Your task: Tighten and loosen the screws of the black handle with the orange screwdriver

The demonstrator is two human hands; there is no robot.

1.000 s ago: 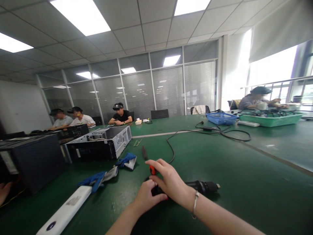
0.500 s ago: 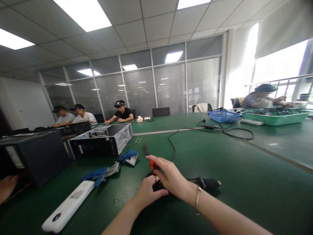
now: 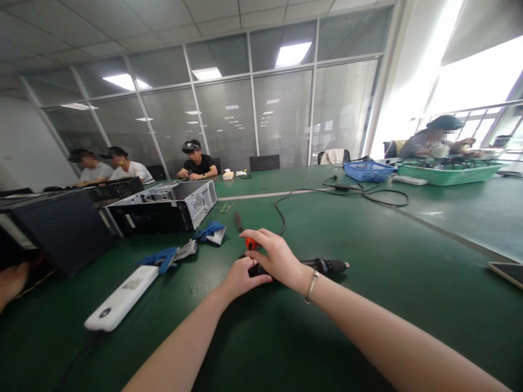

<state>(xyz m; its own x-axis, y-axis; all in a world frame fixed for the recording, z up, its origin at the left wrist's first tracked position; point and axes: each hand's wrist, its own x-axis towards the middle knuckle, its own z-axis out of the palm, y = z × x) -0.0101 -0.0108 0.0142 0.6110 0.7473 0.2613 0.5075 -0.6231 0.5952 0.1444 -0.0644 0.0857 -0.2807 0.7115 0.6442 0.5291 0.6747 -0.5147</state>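
Note:
A long black tool (image 3: 324,265) with a metal tip at its right end lies low over the table, resembling an electric screwdriver. Its middle passes under my hands. My left hand (image 3: 242,276) is closed round its left end. Curved over from the right, my right hand (image 3: 278,253) has thumb and fingers around an orange-red and black handle (image 3: 250,244) just above the left hand. Beyond the fingertips is a dark brown rod (image 3: 238,220); whether it joins the orange piece is hidden. My fingers cover much of both things.
Blue-and-grey gloves (image 3: 165,258) and a white power strip (image 3: 122,298) lie left. Behind them stand an open computer case (image 3: 155,212) and a dark case (image 3: 61,234). A black cable (image 3: 281,215) runs toward blue (image 3: 368,171) and green baskets (image 3: 457,174). A co-worker's hand (image 3: 12,283) shows far left.
The camera has tilted downward, so the scene sits higher and a phone-like edge shows at right. My right fingers have shifted slightly over the orange piece; the left hand keeps its hold.

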